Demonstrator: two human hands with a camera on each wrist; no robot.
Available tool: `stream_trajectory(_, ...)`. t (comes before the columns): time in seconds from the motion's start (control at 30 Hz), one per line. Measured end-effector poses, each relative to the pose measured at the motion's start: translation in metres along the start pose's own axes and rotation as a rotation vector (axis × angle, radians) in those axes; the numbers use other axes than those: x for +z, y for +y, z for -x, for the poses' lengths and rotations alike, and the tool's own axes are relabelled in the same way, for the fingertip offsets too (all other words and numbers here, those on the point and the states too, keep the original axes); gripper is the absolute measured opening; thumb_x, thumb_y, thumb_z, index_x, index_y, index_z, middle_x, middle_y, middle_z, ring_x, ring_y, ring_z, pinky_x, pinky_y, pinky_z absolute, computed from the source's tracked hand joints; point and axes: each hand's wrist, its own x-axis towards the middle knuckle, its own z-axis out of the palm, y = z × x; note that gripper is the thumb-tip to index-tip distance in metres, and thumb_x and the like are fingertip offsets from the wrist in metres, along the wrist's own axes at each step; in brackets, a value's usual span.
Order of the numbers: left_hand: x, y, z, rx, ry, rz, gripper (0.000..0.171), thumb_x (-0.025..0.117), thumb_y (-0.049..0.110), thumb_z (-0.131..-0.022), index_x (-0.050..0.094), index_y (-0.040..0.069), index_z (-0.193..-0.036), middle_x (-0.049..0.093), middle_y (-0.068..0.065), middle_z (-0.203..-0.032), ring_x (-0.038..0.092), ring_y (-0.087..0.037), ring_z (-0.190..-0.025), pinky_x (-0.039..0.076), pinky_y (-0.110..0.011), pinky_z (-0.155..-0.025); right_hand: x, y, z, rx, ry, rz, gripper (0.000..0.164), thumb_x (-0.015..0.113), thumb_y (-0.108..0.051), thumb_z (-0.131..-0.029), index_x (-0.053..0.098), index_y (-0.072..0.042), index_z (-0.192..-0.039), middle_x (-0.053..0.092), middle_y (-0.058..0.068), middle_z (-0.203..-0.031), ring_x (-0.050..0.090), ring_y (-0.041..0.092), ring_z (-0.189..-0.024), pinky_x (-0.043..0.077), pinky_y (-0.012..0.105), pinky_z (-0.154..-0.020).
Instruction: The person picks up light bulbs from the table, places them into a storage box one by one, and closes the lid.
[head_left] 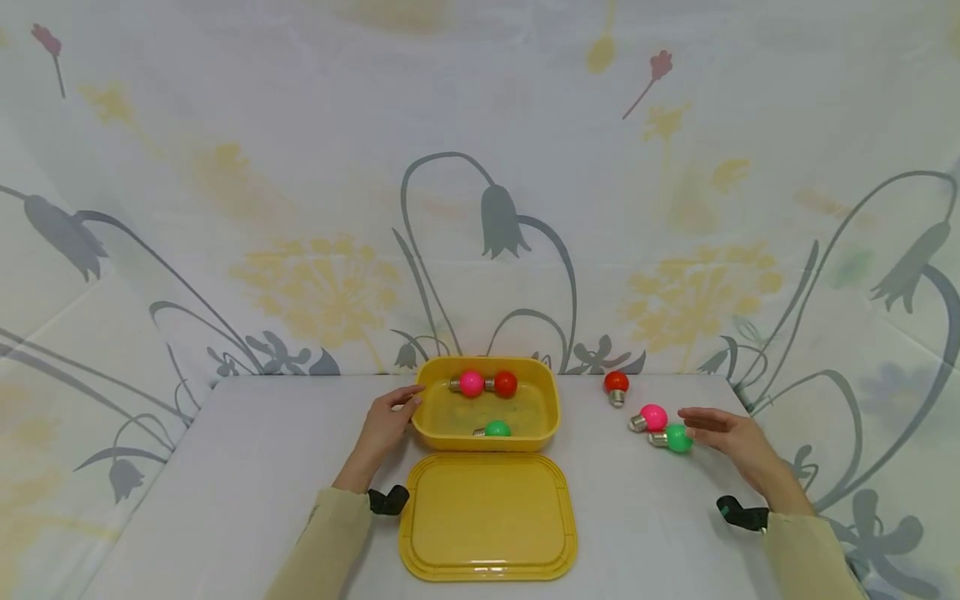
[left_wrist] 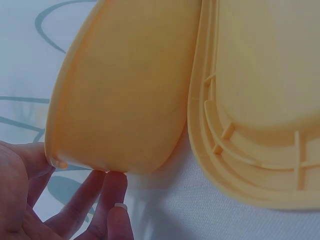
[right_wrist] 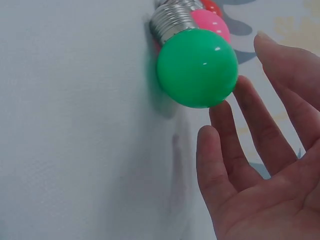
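Note:
My left hand (head_left: pixel 387 427) grips the left end of a yellow plastic box (head_left: pixel 553 408), fingertips at its rim and against its outer wall. Inside the box lie a pink light bulb (head_left: pixel 471 383), a red bulb (head_left: pixel 506 384) and a green bulb (head_left: pixel 497 428). On the right, my right hand (head_left: pixel 731 437) holds nothing; its spread fingers are right by the round end of another green bulb (right_wrist: pixel 197 67). A second pink bulb (head_left: pixel 653 417) lies against that green one, and a second red bulb (head_left: pixel 617 383) lies farther back.
A yellow lid (head_left: pixel 487 517) lies flat in front of the box, near the table's front edge. The white table (head_left: pixel 262 467) meets a flower-printed cloth (head_left: pixel 480 275) behind the box and at both sides.

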Motion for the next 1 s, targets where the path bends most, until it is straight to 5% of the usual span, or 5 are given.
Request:
stream_trajectory(0.27,0.000,0.000,0.000,-0.005,-0.001,-0.013,0.030,0.060,0.018,-0.101,0.068,0.009,-0.129,0.062,-0.018,-0.122,0.056,-0.022,-0.089,0.048,-0.027,-0.072,0.008,0.011,0.004,0.098,0.008,0.023,0.064,0.072,-0.031,-0.092,0.051,0.004,-0.141,0.050,0.025,-0.142,0.052,-0.013,-0.099,0.046,0.015,-0.082)
stream_trajectory(0.57,0.000,0.002,0.000,-0.004,0.005,-0.021,0.030,0.059,0.017,-0.101,0.068,0.009,-0.128,0.062,-0.017,-0.120,0.057,-0.022,-0.088,0.050,-0.027,-0.073,0.009,0.012,0.006,0.084,0.028,-0.015,0.063,0.074,-0.027,-0.091,0.052,0.007,-0.139,0.055,0.022,-0.137,0.056,-0.010,-0.098,0.047,0.016,-0.082)
stream_trajectory(1.0,0.000,0.000,0.000,0.020,0.011,-0.022,0.030,0.059,0.016,-0.101,0.068,0.007,-0.128,0.063,-0.018,-0.119,0.058,-0.024,-0.092,0.051,-0.029,-0.077,0.010,0.012,0.004,0.142,0.003,0.070,0.065,0.075,-0.034,-0.089,0.055,0.005,-0.136,0.055,0.024,-0.136,0.055,0.004,-0.105,0.046,0.025,-0.086)
